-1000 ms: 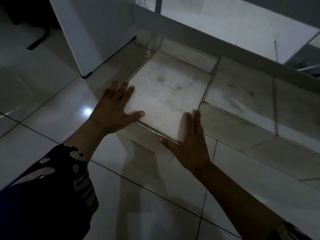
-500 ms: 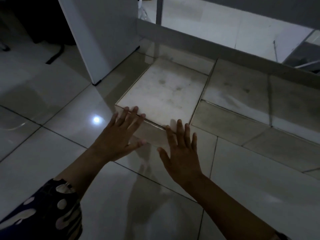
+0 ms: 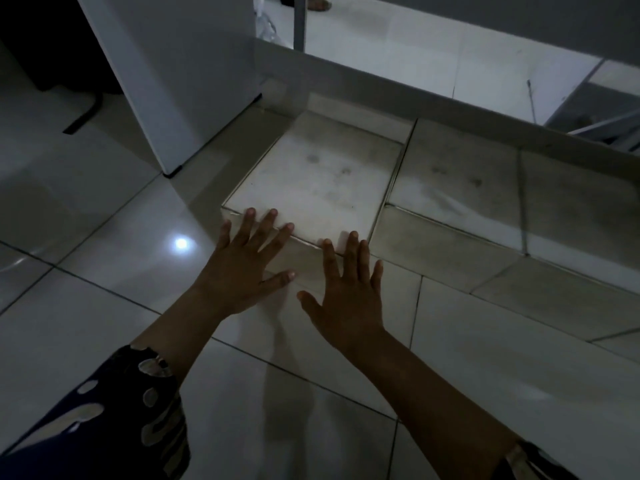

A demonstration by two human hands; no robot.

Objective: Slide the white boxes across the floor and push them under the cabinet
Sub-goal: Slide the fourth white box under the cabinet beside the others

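Cabinet [image 3: 180, 81], white, stood at far left on the glossy tiled floor [image 3: 104, 306], its side panel ending at a dark foot, a bright light reflection lying on the tile nearer. Left hand [image 3: 246, 271], fingers straight and spread, pressed flat on the near face of a white box [image 3: 311, 185], fingertips reaching its top edge. Right hand [image 3: 349, 296], fingers likewise straight and spread, pressed the same face beside it. That box lay just right of the cabinet panel, far end toward the low white rail [image 3: 450, 105]; judged partly pushed in, some travel left. Second white box [image 3: 450, 209] lay touching it on the right, third box [image 3: 581, 220] further right; both looked already placed. Judged obstacle: snug fit between panel and neighbouring box. Patterned sleeve [image 3: 138, 410] showed at near left.
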